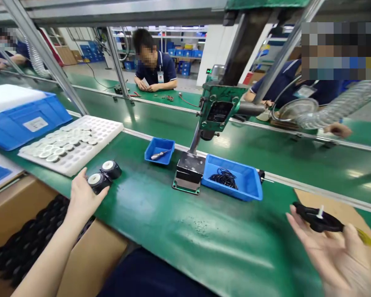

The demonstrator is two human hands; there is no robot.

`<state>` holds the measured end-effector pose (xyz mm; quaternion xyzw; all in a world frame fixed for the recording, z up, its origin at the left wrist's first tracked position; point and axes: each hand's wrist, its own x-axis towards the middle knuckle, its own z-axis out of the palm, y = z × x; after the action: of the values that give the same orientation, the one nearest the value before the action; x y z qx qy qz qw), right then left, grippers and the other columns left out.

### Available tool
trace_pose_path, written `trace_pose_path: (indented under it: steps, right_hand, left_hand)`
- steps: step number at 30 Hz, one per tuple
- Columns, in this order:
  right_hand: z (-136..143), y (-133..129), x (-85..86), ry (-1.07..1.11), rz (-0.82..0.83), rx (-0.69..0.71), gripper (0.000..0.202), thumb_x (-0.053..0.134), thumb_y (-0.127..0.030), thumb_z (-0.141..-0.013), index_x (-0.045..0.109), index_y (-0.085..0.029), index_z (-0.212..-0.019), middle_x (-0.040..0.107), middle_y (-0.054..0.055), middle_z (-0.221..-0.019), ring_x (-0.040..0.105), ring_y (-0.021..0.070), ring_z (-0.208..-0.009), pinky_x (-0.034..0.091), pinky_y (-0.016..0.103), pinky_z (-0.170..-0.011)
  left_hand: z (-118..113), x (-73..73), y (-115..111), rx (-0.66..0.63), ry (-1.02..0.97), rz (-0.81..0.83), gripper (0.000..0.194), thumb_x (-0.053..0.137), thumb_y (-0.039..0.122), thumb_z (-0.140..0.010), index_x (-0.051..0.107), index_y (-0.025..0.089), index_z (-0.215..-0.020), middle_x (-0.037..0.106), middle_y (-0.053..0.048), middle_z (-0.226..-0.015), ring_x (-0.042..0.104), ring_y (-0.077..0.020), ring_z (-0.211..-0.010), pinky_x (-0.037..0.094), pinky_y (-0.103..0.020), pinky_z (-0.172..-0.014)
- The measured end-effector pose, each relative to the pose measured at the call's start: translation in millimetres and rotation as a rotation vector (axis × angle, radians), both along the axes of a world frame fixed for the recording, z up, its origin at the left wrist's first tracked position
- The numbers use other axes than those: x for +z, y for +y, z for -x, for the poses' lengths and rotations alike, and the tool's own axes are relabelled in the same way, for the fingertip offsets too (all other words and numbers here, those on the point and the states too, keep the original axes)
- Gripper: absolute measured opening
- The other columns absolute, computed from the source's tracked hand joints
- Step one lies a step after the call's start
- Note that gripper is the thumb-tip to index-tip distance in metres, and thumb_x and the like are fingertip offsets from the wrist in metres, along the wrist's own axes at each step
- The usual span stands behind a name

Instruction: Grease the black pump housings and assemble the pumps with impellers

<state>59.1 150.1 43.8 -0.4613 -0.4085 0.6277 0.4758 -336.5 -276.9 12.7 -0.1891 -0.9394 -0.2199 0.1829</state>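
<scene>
On the left of the green bench, my left hand (84,194) has its thumb and fingers around a black round part with a white top (95,181). A second black part with a white top (109,167) stands right behind it, and the two appear to touch. At the far right, my right hand (334,247) holds a flat black ring-like part (323,219) between thumb and fingers, palm up. A thin white pin (320,211) sticks up from it. Behind the left hand, a white foam tray (106,128) carries several white round pieces (54,152).
A green bench press (219,107) stands over a black block (190,165) mid-bench. Blue bins hold a screwdriver (159,155) and black rings (224,178). A blue crate (27,119) is left; an open carton (89,255) of black parts sits below. Co-workers sit across.
</scene>
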Motion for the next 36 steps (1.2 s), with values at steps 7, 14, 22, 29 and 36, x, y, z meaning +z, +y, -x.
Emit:
trace_pose_path:
  steps: [7,14,22,29,36]
  right_hand:
    - [2,-38,-14.5,0.207,0.088,0.07,0.045,0.061,-0.069,-0.082,0.071,-0.034,-0.108,0.06,0.006,-0.142,0.059,0.0245,-0.129,0.025,0.046,-0.127]
    - [57,-90,-12.7,0.47,0.343,0.468,0.032,0.067,-0.034,-0.091,0.066,-0.018,-0.118,0.063,0.013,-0.135,0.065,0.0231,-0.121,0.061,0.032,-0.097]
    - [94,-109,-9.1,0.486,0.403,0.593,0.04,0.076,-0.043,-0.083,0.068,-0.014,-0.11,0.072,0.014,-0.118,0.071,0.0263,-0.11,0.065,0.028,-0.079]
    - [117,-103,-2.1,0.272,0.205,0.724,0.026,0.075,-0.042,-0.085,0.068,-0.019,-0.095,0.074,0.005,-0.103,0.073,0.0176,-0.095,0.057,0.031,-0.094]
    - [139,-115,1.1,0.035,-0.061,0.825,0.02,0.079,-0.035,-0.081,0.069,-0.022,-0.092,0.067,0.001,-0.106,0.063,0.0118,-0.096,0.051,0.023,-0.089]
  left_hand:
    - [-43,-4.5,15,-0.405,0.037,0.124,0.076,0.054,0.064,-0.088,0.039,0.018,-0.147,0.052,-0.019,-0.142,0.054,-0.0399,-0.127,0.042,-0.054,-0.106]
    - [-94,-6.3,87,-1.028,-0.204,0.136,0.061,0.053,0.046,-0.097,0.031,0.032,-0.152,0.059,-0.007,-0.14,0.06,-0.026,-0.124,0.051,-0.039,-0.103]
    - [-117,-17.5,154,-1.308,-0.472,-0.047,0.075,0.067,0.042,-0.09,0.026,0.032,-0.152,0.051,-0.009,-0.147,0.051,-0.0272,-0.136,0.045,-0.047,-0.113]
    - [-126,-38.6,157,-1.239,-0.857,-0.421,0.084,0.077,0.033,-0.083,0.026,0.03,-0.15,0.056,-0.01,-0.139,0.056,-0.0259,-0.13,0.047,-0.047,-0.112]
    - [-127,-42.5,158,-1.212,-0.927,-0.503,0.09,0.081,0.032,-0.079,0.027,0.029,-0.151,0.05,-0.012,-0.147,0.052,-0.0277,-0.135,0.046,-0.047,-0.114]
